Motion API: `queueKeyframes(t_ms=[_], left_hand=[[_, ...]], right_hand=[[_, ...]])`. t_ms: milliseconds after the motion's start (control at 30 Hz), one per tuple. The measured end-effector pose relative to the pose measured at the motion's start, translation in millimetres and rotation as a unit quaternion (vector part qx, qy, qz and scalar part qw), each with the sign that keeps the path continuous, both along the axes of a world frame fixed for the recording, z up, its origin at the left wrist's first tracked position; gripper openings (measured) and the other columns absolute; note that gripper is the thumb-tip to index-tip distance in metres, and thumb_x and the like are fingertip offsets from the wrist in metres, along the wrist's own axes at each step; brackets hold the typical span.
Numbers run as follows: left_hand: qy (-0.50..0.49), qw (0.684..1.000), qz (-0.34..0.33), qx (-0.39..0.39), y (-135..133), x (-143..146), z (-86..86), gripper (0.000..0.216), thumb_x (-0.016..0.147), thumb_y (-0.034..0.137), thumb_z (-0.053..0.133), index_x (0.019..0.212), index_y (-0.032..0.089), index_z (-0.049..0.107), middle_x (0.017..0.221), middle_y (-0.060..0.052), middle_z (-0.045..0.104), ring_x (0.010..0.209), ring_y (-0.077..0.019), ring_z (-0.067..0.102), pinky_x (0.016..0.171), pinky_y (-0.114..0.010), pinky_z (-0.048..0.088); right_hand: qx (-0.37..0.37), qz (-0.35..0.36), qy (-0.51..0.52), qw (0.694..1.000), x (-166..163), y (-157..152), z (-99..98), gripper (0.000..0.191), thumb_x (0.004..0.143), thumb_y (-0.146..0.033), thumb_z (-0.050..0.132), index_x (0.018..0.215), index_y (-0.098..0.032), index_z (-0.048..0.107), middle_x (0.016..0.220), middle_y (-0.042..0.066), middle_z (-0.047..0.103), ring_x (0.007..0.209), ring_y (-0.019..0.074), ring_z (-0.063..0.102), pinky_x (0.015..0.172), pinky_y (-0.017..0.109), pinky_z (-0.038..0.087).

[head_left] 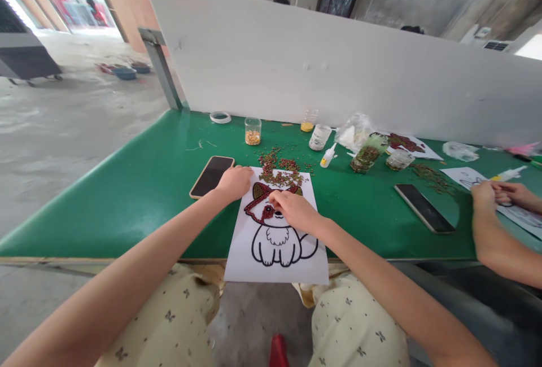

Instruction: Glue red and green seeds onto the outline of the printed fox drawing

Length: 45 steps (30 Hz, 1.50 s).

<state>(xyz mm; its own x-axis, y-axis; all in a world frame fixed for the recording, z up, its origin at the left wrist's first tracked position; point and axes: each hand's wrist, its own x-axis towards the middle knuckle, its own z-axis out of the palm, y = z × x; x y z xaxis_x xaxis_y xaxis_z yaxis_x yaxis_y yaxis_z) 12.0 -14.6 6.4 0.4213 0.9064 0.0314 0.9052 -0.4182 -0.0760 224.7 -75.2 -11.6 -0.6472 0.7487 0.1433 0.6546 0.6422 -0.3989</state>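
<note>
Head view shows us a green worktop (127, 186), our animal drawing (277, 237) overhanging its near edge. Our left hand (235, 182) rests at the drawing's upper-left corner, its grip unclear; our right hand (294, 209) bunches fingertips over the face, holding what we cannot tell. Small seeds (282, 176) straddle the top edge.

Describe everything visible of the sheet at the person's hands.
The white, paper-looking sheet bears a seated animal in black outline. Dark red bits fill parts of the head, greenish ones the ears; the body is unfilled. Loose grains lie along its top. It lies on the green table, overhanging the near edge. The left hand is at its upper left corner; the right hand covers part of the face.
</note>
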Motion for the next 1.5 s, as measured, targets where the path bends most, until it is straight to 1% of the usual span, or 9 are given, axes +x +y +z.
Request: queueKeyframes(t_ms=[667, 767, 867, 1000, 1067, 1133, 1233, 1400, 1500], left_hand=[[0.002, 1.000, -0.001, -0.007, 0.2, 0.1, 0.4, 0.039, 0.079, 0.010, 0.038, 0.107, 0.013, 0.064, 0.118, -0.011, 0.065, 0.109, -0.0228, 0.059, 0.095, -0.034, 0.044], [0.001, 1.000, -0.001, -0.008, 0.1, 0.1, 1.1, 0.039, 0.079, 0.010, 0.039, 0.109, 0.012, 0.064, 0.119, -0.011, 0.065, 0.111, -0.0234, 0.058, 0.096, -0.034, 0.043], [-0.001, 1.000, 0.001, -0.010, 0.0, 0.3, 1.4, 0.040, 0.079, 0.010, 0.040, 0.110, 0.013, 0.064, 0.118, -0.011, 0.065, 0.111, -0.0233, 0.058, 0.097, -0.034, 0.043], [0.009, 1.000, 0.014, -0.011, -0.4, 2.1, 1.0, 0.041, 0.078, 0.009, 0.041, 0.111, 0.013, 0.064, 0.117, -0.010, 0.066, 0.111, -0.0225, 0.058, 0.096, -0.032, 0.043], [0.010, 1.000, 0.022, -0.011, -0.5, 3.3, 1.0, 0.041, 0.078, 0.009, 0.040, 0.111, 0.012, 0.065, 0.116, -0.011, 0.066, 0.111, -0.0232, 0.058, 0.093, -0.032, 0.044], [0.009, 1.000, 0.027, -0.012, -0.2, 4.1, 1.4, 0.041, 0.078, 0.009, 0.039, 0.111, 0.011, 0.065, 0.117, -0.012, 0.066, 0.109, -0.0242, 0.059, 0.091, -0.033, 0.045], [0.007, 0.999, 0.029, -0.016, 0.7, 4.4, 2.4, 0.041, 0.078, 0.009, 0.039, 0.110, 0.011, 0.065, 0.118, -0.013, 0.066, 0.109, -0.0253, 0.059, 0.090, -0.034, 0.046], [0.011, 0.999, 0.035, -0.012, 1.2, 4.7, 2.6, 0.041, 0.077, 0.009, 0.040, 0.109, 0.014, 0.066, 0.115, -0.010, 0.067, 0.108, -0.0230, 0.060, 0.090, -0.032, 0.046], [0.008, 0.999, 0.040, -0.007, -0.2, 5.9, 2.2, 0.039, 0.078, 0.010, 0.040, 0.107, 0.015, 0.066, 0.113, -0.009, 0.068, 0.106, -0.0229, 0.060, 0.088, -0.031, 0.047]], right_hand=[[-0.006, -0.001, 0.000, 1.000, -2.2, -1.4, 2.9, 0.026, 0.086, -0.005, 0.044, 0.104, -0.022, 0.051, 0.096, 0.004, 0.062, 0.081, 0.0141, 0.057, 0.068, 0.023, 0.038], [0.007, -0.050, -0.014, 0.999, 0.9, 0.0, 10.7, 0.022, 0.088, -0.010, 0.044, 0.104, -0.024, 0.051, 0.095, 0.002, 0.063, 0.081, 0.0142, 0.057, 0.062, 0.023, 0.035], [0.025, -0.140, -0.008, 0.990, 14.3, 10.3, 23.1, 0.019, 0.090, -0.014, 0.044, 0.105, -0.023, 0.050, 0.096, 0.002, 0.065, 0.081, 0.0153, 0.058, 0.060, 0.024, 0.034], [0.061, -0.258, 0.004, 0.964, 42.6, 41.8, 36.7, 0.019, 0.090, -0.015, 0.046, 0.106, -0.022, 0.050, 0.096, 0.002, 0.066, 0.087, 0.0172, 0.058, 0.063, 0.025, 0.034], [0.062, -0.284, -0.037, 0.956, 52.9, 59.5, 38.7, 0.016, 0.089, -0.015, 0.047, 0.102, -0.022, 0.054, 0.095, 0.001, 0.066, 0.088, 0.0169, 0.058, 0.063, 0.025, 0.034], [0.055, -0.280, -0.085, 0.955, 57.1, 73.7, 37.3, 0.011, 0.090, -0.018, 0.049, 0.093, -0.020, 0.059, 0.095, 0.003, 0.065, 0.088, 0.0177, 0.058, 0.061, 0.025, 0.033], [0.050, -0.261, -0.112, 0.958, 53.6, 84.8, 31.2, 0.014, 0.089, -0.019, 0.051, 0.081, -0.019, 0.063, 0.093, 0.006, 0.063, 0.088, 0.0190, 0.056, 0.060, 0.026, 0.033], [0.065, -0.229, -0.127, 0.963, 45.2, 90.9, 25.8, 0.017, 0.087, -0.012, 0.051, 0.090, -0.021, 0.065, 0.096, 0.006, 0.061, 0.096, 0.0194, 0.053, 0.066, 0.026, 0.035], [0.057, -0.214, -0.131, 0.966, 43.8, 99.7, 30.9, 0.010, 0.083, -0.015, 0.059, 0.084, -0.021, 0.067, 0.094, 0.005, 0.062, 0.092, 0.0183, 0.054, 0.064, 0.025, 0.035]])
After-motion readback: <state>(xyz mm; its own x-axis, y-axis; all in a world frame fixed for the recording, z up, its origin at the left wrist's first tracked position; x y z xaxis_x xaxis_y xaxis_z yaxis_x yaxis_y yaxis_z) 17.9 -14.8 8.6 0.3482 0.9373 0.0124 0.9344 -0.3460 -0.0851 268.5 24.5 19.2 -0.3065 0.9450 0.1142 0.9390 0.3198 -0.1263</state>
